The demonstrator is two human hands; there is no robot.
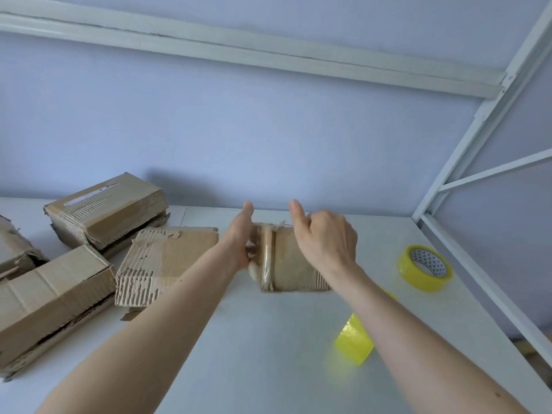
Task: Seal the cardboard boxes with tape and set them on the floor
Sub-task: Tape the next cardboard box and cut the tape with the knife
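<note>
My left hand [239, 243] clasps the left end of the small box [294, 264], thumb up. My right hand [327, 240] grips its right side from above, fingers curled over, forefinger raised. The box sits mid-table [268, 339], tape roll [425, 267] to its right.

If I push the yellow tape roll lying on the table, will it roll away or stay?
The yellow tape roll lies flat on the white table, so a push would probably slide it, not roll it. Its hollow core suggests it is light. The smooth tabletop may let it slip easily.
</note>
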